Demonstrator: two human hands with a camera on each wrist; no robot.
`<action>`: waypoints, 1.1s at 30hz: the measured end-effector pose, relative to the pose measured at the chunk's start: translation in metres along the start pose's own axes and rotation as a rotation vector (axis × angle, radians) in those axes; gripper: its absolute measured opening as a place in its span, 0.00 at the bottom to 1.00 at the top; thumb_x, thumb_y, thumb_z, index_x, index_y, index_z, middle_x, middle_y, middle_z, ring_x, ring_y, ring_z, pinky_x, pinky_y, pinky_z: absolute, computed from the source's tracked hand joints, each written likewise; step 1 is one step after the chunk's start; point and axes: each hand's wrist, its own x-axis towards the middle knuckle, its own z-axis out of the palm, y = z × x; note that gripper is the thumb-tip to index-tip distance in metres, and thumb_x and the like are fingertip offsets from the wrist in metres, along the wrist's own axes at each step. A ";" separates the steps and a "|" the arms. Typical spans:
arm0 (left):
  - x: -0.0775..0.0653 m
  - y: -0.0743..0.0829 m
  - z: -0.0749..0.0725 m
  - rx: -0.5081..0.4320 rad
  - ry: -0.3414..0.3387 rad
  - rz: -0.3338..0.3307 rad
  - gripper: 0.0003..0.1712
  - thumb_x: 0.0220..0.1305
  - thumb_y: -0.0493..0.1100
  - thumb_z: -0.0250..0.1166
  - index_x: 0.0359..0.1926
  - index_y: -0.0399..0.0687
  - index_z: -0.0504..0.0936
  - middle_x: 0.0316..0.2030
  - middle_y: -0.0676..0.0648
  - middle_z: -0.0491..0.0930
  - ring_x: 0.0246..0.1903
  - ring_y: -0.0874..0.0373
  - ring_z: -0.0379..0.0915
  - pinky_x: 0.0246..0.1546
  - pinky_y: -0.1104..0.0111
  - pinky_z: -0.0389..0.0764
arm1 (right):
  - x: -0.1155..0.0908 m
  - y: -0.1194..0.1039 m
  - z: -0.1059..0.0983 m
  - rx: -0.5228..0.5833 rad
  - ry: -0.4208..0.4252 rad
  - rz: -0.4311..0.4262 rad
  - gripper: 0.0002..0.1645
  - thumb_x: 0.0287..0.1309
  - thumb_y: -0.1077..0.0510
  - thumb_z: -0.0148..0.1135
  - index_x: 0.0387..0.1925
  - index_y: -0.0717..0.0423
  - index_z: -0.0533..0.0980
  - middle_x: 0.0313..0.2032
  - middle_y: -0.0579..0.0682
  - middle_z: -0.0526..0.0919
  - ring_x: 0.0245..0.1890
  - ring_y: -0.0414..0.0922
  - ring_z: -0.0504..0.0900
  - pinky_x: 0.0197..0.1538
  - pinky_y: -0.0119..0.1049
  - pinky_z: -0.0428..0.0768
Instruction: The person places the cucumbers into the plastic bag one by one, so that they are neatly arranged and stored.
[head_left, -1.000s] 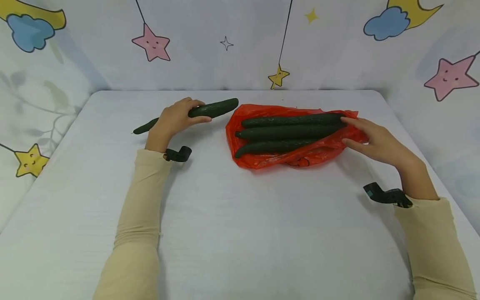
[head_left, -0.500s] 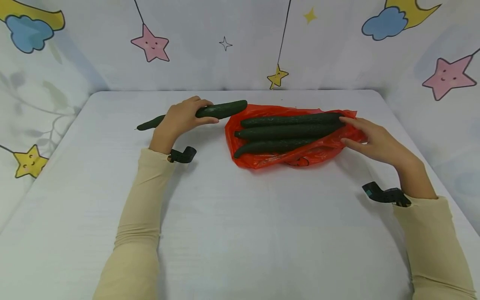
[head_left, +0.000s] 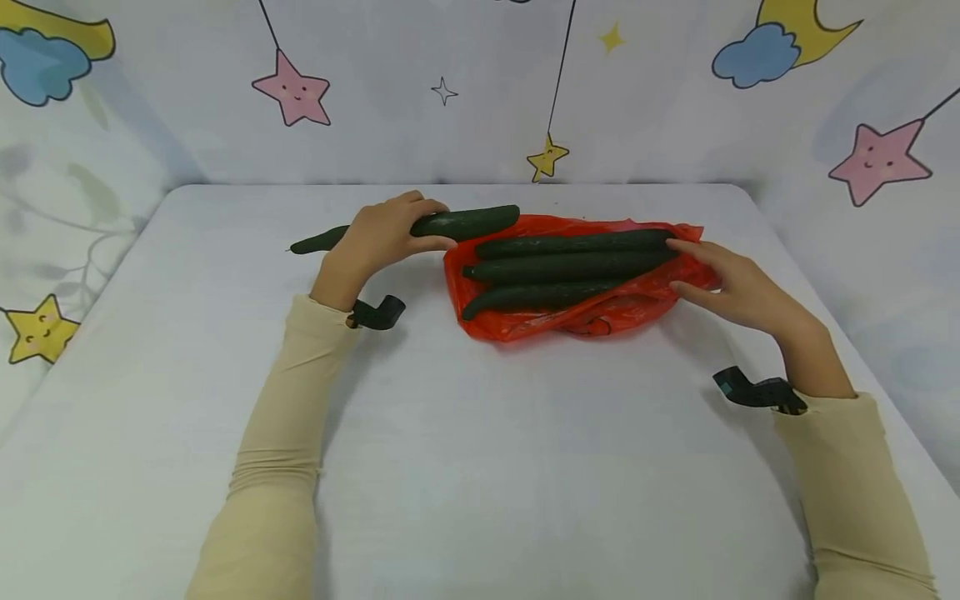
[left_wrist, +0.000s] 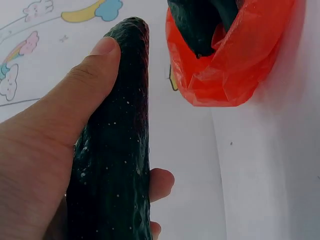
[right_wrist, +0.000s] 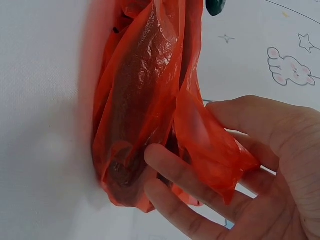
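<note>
A long dark green cucumber lies across my left hand, which grips it around the middle, thumb along one side and fingertips showing on the other. Its right end overlaps the far left edge of a red plastic bag in the head view. On the bag lie three more cucumbers side by side, their right ends partly under the film. My right hand holds the bag's right end; in the right wrist view, a loose red flap sits between its thumb and fingers.
A white table spreads out under everything. Just behind it rises a pale wall printed with stars, moons and clouds. Small black wrist cameras sit on the left wrist and right wrist.
My left hand has carried its cucumber rightward, so the cucumber's end now overlaps the bag. My right hand stays at the bag's right end. The head view has shifted slightly.
</note>
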 end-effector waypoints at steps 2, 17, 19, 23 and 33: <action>0.001 0.003 0.000 0.009 -0.007 0.005 0.35 0.62 0.63 0.64 0.63 0.51 0.74 0.53 0.45 0.74 0.47 0.50 0.73 0.47 0.50 0.76 | 0.000 -0.001 0.000 0.000 0.000 0.006 0.38 0.65 0.58 0.60 0.73 0.57 0.58 0.69 0.68 0.59 0.61 0.65 0.64 0.51 0.67 0.71; 0.018 0.038 0.005 0.077 0.033 0.107 0.35 0.61 0.65 0.63 0.63 0.51 0.76 0.50 0.46 0.77 0.41 0.52 0.76 0.38 0.56 0.79 | -0.002 0.000 -0.001 0.007 0.040 -0.018 0.37 0.64 0.59 0.61 0.72 0.59 0.59 0.69 0.68 0.60 0.62 0.65 0.63 0.52 0.67 0.70; 0.021 0.044 0.006 0.080 0.026 0.117 0.35 0.61 0.66 0.62 0.63 0.52 0.76 0.50 0.46 0.77 0.40 0.52 0.76 0.37 0.57 0.79 | -0.002 -0.001 -0.001 0.008 0.041 -0.016 0.37 0.64 0.59 0.61 0.72 0.59 0.60 0.69 0.68 0.60 0.62 0.65 0.63 0.52 0.66 0.70; 0.028 0.054 0.011 0.067 0.005 0.127 0.35 0.62 0.67 0.61 0.63 0.54 0.75 0.52 0.46 0.76 0.43 0.52 0.76 0.40 0.56 0.80 | 0.000 -0.002 -0.001 0.008 0.042 -0.021 0.37 0.64 0.60 0.61 0.71 0.59 0.60 0.68 0.68 0.61 0.61 0.65 0.64 0.52 0.66 0.71; 0.047 0.081 0.021 0.052 -0.015 0.193 0.37 0.62 0.68 0.60 0.64 0.54 0.75 0.51 0.47 0.77 0.43 0.54 0.76 0.41 0.58 0.80 | -0.002 -0.002 -0.002 0.002 0.042 -0.002 0.38 0.63 0.59 0.61 0.72 0.59 0.59 0.68 0.67 0.61 0.62 0.64 0.64 0.52 0.65 0.72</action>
